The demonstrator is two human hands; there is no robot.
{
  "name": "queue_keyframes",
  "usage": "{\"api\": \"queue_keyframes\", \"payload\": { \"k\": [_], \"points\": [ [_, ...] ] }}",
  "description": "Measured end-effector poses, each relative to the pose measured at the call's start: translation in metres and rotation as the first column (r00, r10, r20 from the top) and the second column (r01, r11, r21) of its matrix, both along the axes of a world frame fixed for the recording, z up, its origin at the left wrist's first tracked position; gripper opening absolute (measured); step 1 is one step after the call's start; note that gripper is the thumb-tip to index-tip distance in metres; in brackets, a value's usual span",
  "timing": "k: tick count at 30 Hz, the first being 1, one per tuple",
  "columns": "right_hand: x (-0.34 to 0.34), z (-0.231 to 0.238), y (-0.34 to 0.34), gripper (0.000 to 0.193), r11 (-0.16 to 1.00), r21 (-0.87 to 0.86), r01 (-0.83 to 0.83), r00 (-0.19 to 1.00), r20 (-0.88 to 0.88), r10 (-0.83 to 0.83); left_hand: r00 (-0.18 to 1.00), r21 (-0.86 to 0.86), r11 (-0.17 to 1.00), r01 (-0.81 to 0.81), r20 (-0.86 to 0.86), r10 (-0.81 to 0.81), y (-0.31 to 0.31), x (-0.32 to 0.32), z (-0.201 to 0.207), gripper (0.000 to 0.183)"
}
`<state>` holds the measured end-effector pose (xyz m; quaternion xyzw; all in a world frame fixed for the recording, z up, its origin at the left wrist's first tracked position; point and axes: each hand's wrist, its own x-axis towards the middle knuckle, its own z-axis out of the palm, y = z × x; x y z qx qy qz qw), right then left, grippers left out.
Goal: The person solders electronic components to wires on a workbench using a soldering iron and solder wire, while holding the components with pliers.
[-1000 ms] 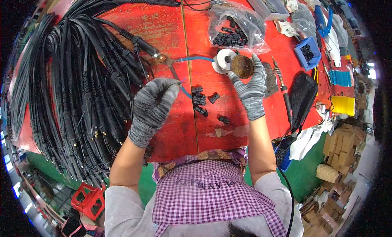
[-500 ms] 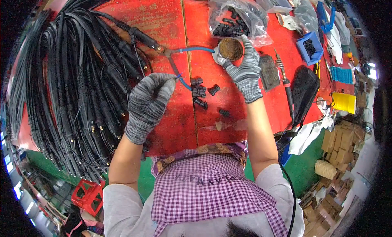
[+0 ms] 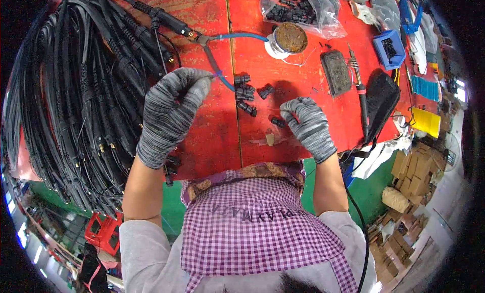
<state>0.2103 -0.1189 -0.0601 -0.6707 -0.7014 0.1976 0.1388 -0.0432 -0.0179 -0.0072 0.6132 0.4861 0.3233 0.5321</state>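
Note:
My left hand (image 3: 174,113), in a grey striped knit glove, is closed in a pinch beside the cable bundle. A thin blue wire (image 3: 217,74) pokes out from its fingertips, over the pliers (image 3: 212,60) with blue handles. My right hand (image 3: 309,126), gloved alike, is pinched shut low over the table's right half; a faint thin strand seems to stick out of its fingertips, too fine to name. Between the hands lie several black plastic connectors (image 3: 245,93), with a single connector (image 3: 277,121) by my right fingertips. An open round tin (image 3: 291,38) of brown paste stands farther back.
A thick bundle of black cables (image 3: 76,101) covers the left of the red table (image 3: 273,156). Behind the tin is a clear bag (image 3: 323,15) of connectors. To the right lie a dark block (image 3: 335,73), a soldering iron (image 3: 360,93) and a blue bin (image 3: 389,49).
My right hand has let go of the tin and come nearer to me, its fingers now pinched. My left hand has shifted slightly left and away from me, still pinching the wire.

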Motion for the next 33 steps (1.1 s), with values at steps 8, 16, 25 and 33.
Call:
{"api": "queue_keyframes", "payload": {
  "k": [8,16,25,33],
  "points": [
    [-0.038,-0.001,-0.007,0.032,0.996,0.087,0.027,0.998,0.051,-0.031,1.0,0.035,0.999,0.011,-0.013,-0.011,0.0,0.002,-0.005,0.012],
    [-0.061,-0.015,0.005,0.03,0.994,-0.072,0.083,0.981,0.182,-0.069,1.0,-0.004,1.0,0.002,0.023,-0.002,0.0,-0.003,-0.008,0.009],
    [-0.055,0.019,-0.001,0.013,0.952,-0.192,0.24,0.769,-0.561,-0.307,0.984,0.077,0.991,0.112,-0.145,-0.1,0.006,-0.004,-0.003,0.015],
    [-0.06,0.068,0.034,0.022,0.955,-0.267,0.125,0.584,-0.759,-0.289,0.967,0.161,0.963,0.218,-0.171,-0.19,0.012,-0.012,0.003,0.017]
  ]
}}
